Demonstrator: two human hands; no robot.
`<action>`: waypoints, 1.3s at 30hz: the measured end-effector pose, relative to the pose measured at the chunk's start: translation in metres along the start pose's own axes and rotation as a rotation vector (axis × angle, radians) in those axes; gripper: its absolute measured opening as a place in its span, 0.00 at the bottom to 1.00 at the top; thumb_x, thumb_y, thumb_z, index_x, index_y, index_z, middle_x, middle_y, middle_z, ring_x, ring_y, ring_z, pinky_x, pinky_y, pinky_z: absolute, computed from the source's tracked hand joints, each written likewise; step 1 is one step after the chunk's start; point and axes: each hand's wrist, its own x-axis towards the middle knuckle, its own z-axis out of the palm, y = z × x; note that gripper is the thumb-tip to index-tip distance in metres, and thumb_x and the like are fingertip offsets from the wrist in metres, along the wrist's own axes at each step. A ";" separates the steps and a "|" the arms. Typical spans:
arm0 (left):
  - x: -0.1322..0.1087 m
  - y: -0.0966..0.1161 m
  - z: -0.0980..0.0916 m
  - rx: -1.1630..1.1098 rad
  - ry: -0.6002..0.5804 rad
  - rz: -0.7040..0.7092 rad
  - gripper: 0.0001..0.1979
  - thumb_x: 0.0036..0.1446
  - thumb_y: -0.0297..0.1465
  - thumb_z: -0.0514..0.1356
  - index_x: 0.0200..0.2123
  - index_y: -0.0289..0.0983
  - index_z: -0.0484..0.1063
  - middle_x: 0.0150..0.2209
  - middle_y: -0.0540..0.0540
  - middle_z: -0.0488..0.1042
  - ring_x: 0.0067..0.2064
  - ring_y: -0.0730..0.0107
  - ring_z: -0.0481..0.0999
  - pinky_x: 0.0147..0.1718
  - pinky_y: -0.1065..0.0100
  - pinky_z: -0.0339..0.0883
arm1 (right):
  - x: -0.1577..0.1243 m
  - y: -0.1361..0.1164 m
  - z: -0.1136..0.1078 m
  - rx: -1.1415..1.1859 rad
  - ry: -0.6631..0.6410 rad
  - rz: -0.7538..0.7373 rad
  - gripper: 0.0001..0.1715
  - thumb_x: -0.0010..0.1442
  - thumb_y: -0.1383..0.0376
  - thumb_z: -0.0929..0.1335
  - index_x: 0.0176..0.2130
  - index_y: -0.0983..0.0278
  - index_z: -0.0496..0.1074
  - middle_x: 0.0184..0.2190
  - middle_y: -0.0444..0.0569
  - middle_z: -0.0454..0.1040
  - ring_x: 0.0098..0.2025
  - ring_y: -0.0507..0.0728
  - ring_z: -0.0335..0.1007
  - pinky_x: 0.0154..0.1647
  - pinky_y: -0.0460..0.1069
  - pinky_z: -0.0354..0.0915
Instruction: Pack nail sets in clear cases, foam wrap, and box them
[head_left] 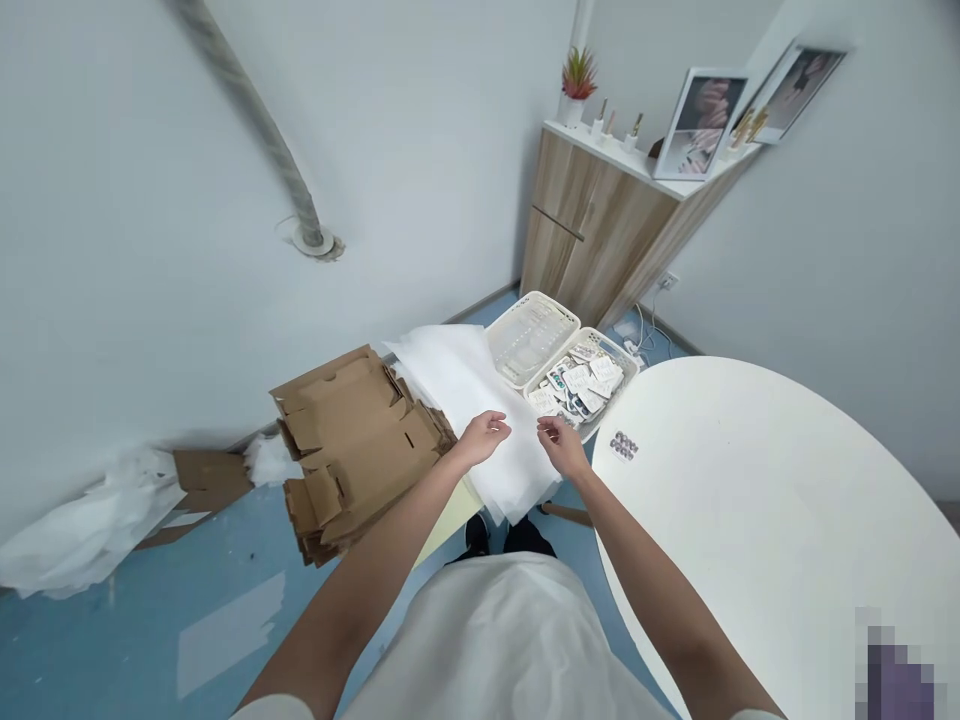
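A stack of thin white foam-like sheets (457,380) lies in front of me. My left hand (484,438) hovers over the sheets with fingers loosely curled and apart, holding nothing I can see. Facing it, my right hand (562,446) is above the sheets' right side, also with loosely bent fingers and nothing visible in them. Whether either hand touches the sheets I cannot tell. Just beyond my right hand stands a white basket (634,362) heaped with small cards and packs. A second white basket (491,333) beside it holds flat clear pieces.
Flattened brown cardboard boxes (360,420) are piled left of the sheets. A round white table (765,480) on the right carries a small pack of dark oval pieces (623,446). Behind the baskets stands a wooden cabinet (600,215). White plastic wrapping (97,520) lies on the floor at left.
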 end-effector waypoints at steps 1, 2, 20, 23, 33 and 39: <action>0.008 0.006 -0.001 -0.030 -0.002 -0.007 0.18 0.45 0.35 0.59 0.41 0.35 0.66 0.39 0.42 0.70 0.40 0.65 0.70 0.39 0.66 0.61 | 0.010 -0.004 -0.003 -0.029 0.009 -0.011 0.17 0.50 0.61 0.62 0.41 0.63 0.67 0.35 0.49 0.72 0.31 0.53 0.67 0.33 0.50 0.64; 0.016 0.011 -0.002 -0.064 0.005 -0.018 0.18 0.46 0.35 0.59 0.41 0.35 0.66 0.40 0.41 0.70 0.41 0.65 0.69 0.40 0.66 0.60 | 0.021 -0.007 -0.006 -0.052 0.025 -0.020 0.17 0.50 0.62 0.61 0.41 0.63 0.67 0.36 0.49 0.72 0.32 0.53 0.67 0.35 0.50 0.64; 0.197 0.036 0.031 -0.811 0.188 -0.519 0.06 0.50 0.34 0.54 0.27 0.37 0.61 0.22 0.51 0.61 0.28 0.72 0.67 0.27 0.72 0.60 | 0.211 -0.002 0.004 -0.418 -0.462 0.015 0.23 0.51 0.72 0.58 0.48 0.63 0.62 0.46 0.53 0.69 0.48 0.57 0.64 0.46 0.50 0.58; 0.202 0.030 0.035 -0.842 0.198 -0.547 0.06 0.49 0.33 0.54 0.24 0.37 0.60 0.21 0.51 0.58 0.25 0.72 0.65 0.24 0.72 0.59 | 0.216 -0.004 0.007 -0.572 -0.535 0.059 0.26 0.53 0.70 0.58 0.52 0.65 0.58 0.45 0.57 0.69 0.47 0.61 0.65 0.43 0.52 0.58; 0.190 0.037 0.028 -0.784 0.253 -0.505 0.07 0.49 0.33 0.50 0.23 0.37 0.59 0.32 0.46 0.67 0.46 0.65 0.65 0.39 0.68 0.57 | 0.217 -0.003 -0.007 -0.371 -0.490 0.073 0.32 0.52 0.68 0.60 0.57 0.62 0.51 0.45 0.51 0.70 0.47 0.58 0.65 0.45 0.49 0.57; 0.163 0.053 0.019 -0.601 0.145 -0.342 0.13 0.50 0.35 0.48 0.39 0.40 0.62 0.44 0.44 0.70 0.55 0.63 0.59 0.49 0.58 0.50 | 0.192 -0.016 -0.024 -0.156 -0.256 0.050 0.34 0.51 0.62 0.62 0.57 0.60 0.50 0.38 0.47 0.73 0.37 0.56 0.68 0.40 0.50 0.59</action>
